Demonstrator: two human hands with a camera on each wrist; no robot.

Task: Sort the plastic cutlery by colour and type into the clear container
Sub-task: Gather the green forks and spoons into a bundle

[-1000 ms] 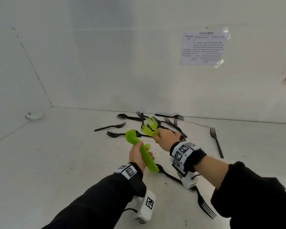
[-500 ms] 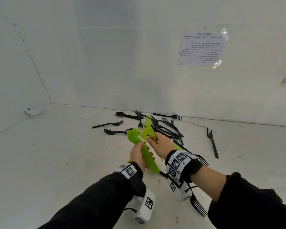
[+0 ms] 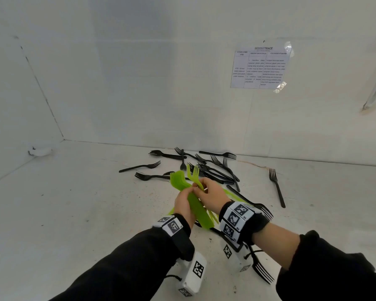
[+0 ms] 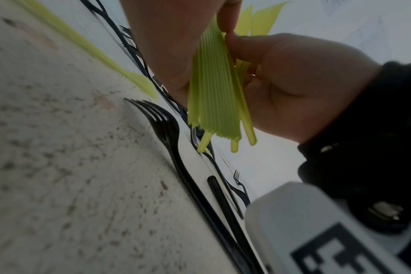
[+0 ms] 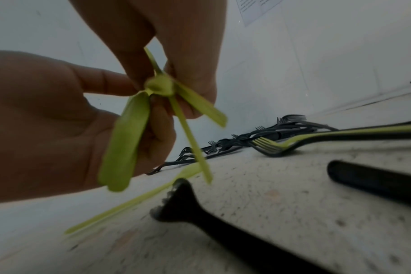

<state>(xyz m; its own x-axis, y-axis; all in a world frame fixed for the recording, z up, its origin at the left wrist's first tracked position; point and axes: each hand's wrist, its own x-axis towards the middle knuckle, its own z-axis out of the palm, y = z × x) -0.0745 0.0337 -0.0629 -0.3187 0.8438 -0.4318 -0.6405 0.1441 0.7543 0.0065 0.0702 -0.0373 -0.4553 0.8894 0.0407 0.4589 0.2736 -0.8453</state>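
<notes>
From the head view, the left hand (image 3: 183,206) gripped a stack of green forks (image 3: 188,195) above the worktop (image 3: 78,213), just in front of the heap of black forks (image 3: 213,170). The right hand (image 3: 213,197) pinched loose green forks (image 3: 194,173) against that stack. A taped wall sheet (image 3: 261,67) was headed "INSIGHTTRACE"; its smaller text was unreadable.

From the left wrist, left-hand fingers (image 4: 167,46) curled round the stacked green handles (image 4: 214,96); a black fork (image 4: 176,148) lay below.

From the right wrist, right-hand fingers (image 5: 190,61) pinched crossing green handles (image 5: 188,129); beyond them a green fork (image 5: 293,140) lay among the black ones.
</notes>
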